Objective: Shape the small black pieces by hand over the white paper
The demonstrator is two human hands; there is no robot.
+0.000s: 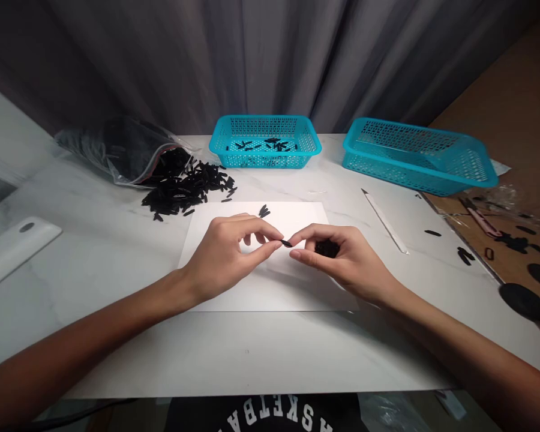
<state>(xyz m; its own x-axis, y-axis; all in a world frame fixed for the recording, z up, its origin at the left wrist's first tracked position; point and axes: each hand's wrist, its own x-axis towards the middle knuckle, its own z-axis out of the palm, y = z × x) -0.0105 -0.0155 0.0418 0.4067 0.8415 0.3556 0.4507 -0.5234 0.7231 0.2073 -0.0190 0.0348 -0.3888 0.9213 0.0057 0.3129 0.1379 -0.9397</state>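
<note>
Head: left hand (pixel 225 255) pinches black piece (pixel 287 243); right hand (pixel 351 255), cupping pieces (pixel 327 248), overlaps paper edge (pixel 324 213).

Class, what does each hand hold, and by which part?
Left hand: a small black piece, by one end. Right hand: a black bunch, gripped part unclear.

This is looking like a makeshift craft corner, perhaps in a home: a grey curtain (pixel 274 54) is hanging behind a marble-patterned tabletop (pixel 297 354), where turquoise baskets (pixel 265 118) (the household sort) are standing and loose black pieces (pixel 177 195) are lying at the mouth of an open bag (pixel 123 150).
</note>
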